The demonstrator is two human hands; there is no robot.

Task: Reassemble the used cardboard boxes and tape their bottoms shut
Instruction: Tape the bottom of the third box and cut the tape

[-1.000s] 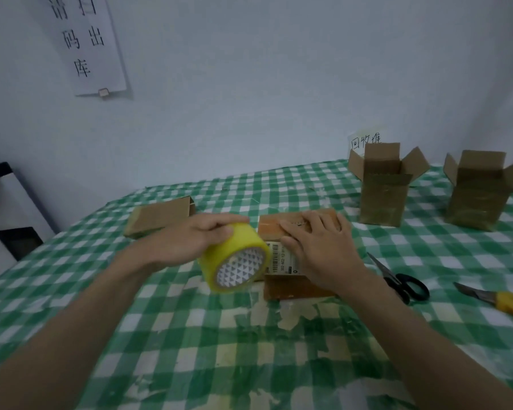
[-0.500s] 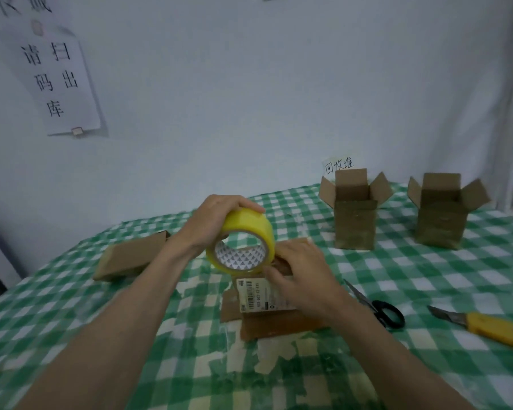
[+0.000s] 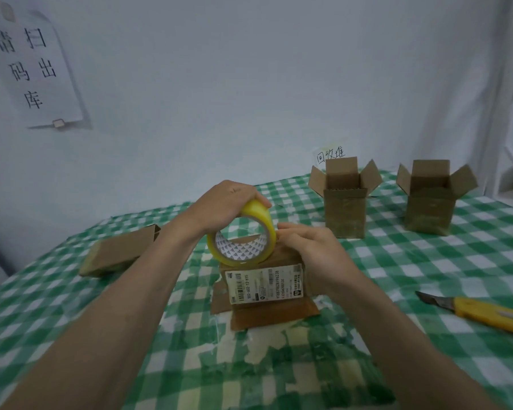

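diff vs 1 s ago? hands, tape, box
The left hand raised the tape roll from beside the labelled box to above it. The right hand left the box top and now picks at the roll's edge. Box, both open boxes and the knife stayed put.

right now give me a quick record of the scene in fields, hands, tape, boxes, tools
left hand: grips the yellow tape roll from above
right hand: fingers at the roll's right edge
labelled box: below the roll, on the checked tablecloth
upright boxes: two, top flaps open
flat box: far left
utility knife: right
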